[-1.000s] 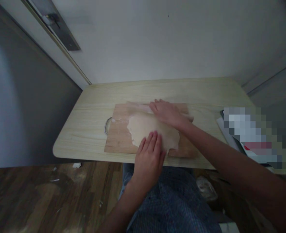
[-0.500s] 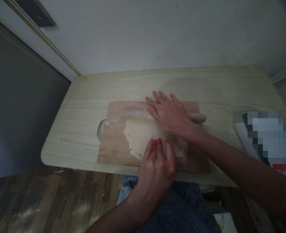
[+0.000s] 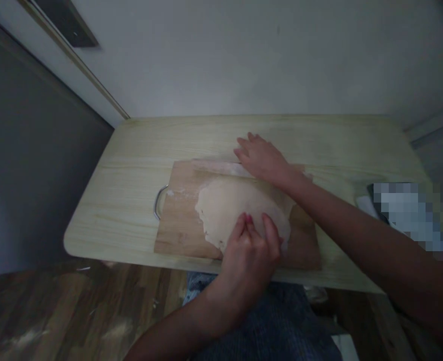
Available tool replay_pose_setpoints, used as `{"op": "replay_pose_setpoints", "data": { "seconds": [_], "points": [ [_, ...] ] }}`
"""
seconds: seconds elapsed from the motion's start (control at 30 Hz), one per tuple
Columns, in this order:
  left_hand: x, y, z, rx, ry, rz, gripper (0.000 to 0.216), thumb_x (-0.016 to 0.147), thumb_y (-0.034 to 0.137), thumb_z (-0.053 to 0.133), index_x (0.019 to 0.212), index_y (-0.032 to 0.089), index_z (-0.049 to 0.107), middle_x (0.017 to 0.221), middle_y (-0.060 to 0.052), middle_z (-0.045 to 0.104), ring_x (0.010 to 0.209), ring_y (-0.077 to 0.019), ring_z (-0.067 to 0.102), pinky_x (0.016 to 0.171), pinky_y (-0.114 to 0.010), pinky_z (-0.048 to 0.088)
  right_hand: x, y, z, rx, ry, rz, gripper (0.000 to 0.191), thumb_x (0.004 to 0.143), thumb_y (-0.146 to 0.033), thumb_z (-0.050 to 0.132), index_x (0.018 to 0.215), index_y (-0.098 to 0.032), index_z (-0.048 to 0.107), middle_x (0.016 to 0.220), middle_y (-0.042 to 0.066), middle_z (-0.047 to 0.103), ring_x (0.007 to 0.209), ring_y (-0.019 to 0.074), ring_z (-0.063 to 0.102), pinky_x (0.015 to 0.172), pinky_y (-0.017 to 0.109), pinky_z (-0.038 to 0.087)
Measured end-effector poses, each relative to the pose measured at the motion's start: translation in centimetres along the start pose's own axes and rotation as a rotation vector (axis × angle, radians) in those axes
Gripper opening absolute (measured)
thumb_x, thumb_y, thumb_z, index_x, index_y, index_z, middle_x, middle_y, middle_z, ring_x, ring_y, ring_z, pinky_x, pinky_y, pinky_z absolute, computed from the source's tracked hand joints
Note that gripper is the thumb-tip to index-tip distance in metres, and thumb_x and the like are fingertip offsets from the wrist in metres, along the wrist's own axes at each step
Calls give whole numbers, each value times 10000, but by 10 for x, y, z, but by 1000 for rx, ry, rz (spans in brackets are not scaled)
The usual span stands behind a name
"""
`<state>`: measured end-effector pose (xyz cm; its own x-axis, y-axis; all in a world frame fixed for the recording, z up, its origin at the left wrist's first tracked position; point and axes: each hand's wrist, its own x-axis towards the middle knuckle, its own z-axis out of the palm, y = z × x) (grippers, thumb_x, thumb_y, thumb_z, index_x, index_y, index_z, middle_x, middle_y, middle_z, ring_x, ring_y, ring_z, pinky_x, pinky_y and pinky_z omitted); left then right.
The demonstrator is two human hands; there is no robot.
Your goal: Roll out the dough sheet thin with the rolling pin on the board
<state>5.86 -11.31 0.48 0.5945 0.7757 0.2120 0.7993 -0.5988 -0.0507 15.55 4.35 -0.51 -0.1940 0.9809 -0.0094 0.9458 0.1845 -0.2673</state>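
Note:
A pale, flat sheet of dough (image 3: 225, 200) with a ragged left edge lies on a wooden cutting board (image 3: 178, 230). My left hand (image 3: 253, 245) is on the near part of the dough, its fingers bent and pressed into it; the thumb is mostly hidden. Along the board's far edge lies a floury rolling pin (image 3: 221, 167). Over its right half is my right hand (image 3: 262, 156), palm down with fingers stretched out past the pin. The hand and forearm cover part of the pin.
The board sits at the front edge of a light wooden table (image 3: 112, 200), its metal handle (image 3: 157, 203) pointing left. A white wall (image 3: 225, 60) rises behind. At the right edge is a blurred-out item (image 3: 405, 210). Wood flooring (image 3: 93, 311) shows below.
My right hand has moved away from my body to the board's far edge, uncovering more of the dough and the rolling pin. My left hand has stayed on the dough with little shift.

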Motion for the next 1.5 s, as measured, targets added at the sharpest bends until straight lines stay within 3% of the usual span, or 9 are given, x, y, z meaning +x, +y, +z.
{"op": "replay_pose_setpoints", "data": {
  "seconds": [0.4,0.53,0.7,0.87,1.03,1.13,1.27,1.4,1.5],
  "points": [
    [-38,14,6,-133,-65,-143,482,836,313,490,1232,48,420,1320,-240,396,1234,-306,370,967,-437,387,-37,-19,-5,-103,89,-2,471,901,-329,212,1092,-120,588,1277,166,477,1197,289,404,936,449,342],
    [-47,19,3,-154,-66,-185,509,832,304,490,1259,49,382,1356,-211,362,1267,-282,323,988,-446,366,-56,-30,-2,-117,77,-26,512,912,-335,161,1013,-136,621,1196,152,551,1092,281,509,849,423,419],
    [-57,26,-3,-159,-98,-198,548,813,288,510,1275,31,363,1377,-200,330,1281,-282,298,994,-447,359,-82,-38,0,-93,96,-109,447,914,-319,219,1149,-113,537,1230,140,536,1087,247,526,860,378,430],
    [-58,28,-4,-194,-91,-214,542,794,270,542,1251,17,397,1347,-213,375,1255,-300,342,981,-453,368,-102,-35,-8,-18,-28,-201,397,904,-236,250,1144,-123,545,1229,116,543,1078,212,541,880,345,433],
    [-42,-12,-16,-495,36,-288,244,879,269,399,982,164,594,934,-62,681,844,-172,637,746,-292,503,-107,-27,-7,16,-32,-335,397,900,-219,267,1150,-89,547,1262,138,509,1221,205,404,1005,364,328],
    [-22,-52,-18,-372,263,-485,242,861,249,417,993,141,588,963,-79,664,904,-194,608,804,-326,469,-111,-26,-2,38,7,-327,411,908,-269,268,1203,-120,513,1311,140,457,1246,227,367,1013,418,312],
    [2,-81,-2,-225,134,-433,283,848,215,401,1057,113,563,1159,-121,580,1060,-218,535,927,-372,389,-119,-30,1,111,5,-298,420,909,-268,259,1236,-131,485,1314,145,453,1242,224,373,1019,434,304],
    [13,-80,15,-104,39,-379,353,893,260,290,1103,156,554,1252,-88,521,1212,-258,397,1026,-470,226,-118,-32,1,91,5,-278,454,912,-296,239,1259,-97,455,1353,158,397,1277,226,312,1032,411,291],
    [25,-80,18,-88,-14,-389,391,900,293,262,1176,161,506,1294,-94,481,1221,-267,382,1009,-468,243,-103,-29,1,23,16,-222,488,915,-356,224,1292,-112,414,1397,157,325,1308,249,237,1040,441,255]
  ]
}}
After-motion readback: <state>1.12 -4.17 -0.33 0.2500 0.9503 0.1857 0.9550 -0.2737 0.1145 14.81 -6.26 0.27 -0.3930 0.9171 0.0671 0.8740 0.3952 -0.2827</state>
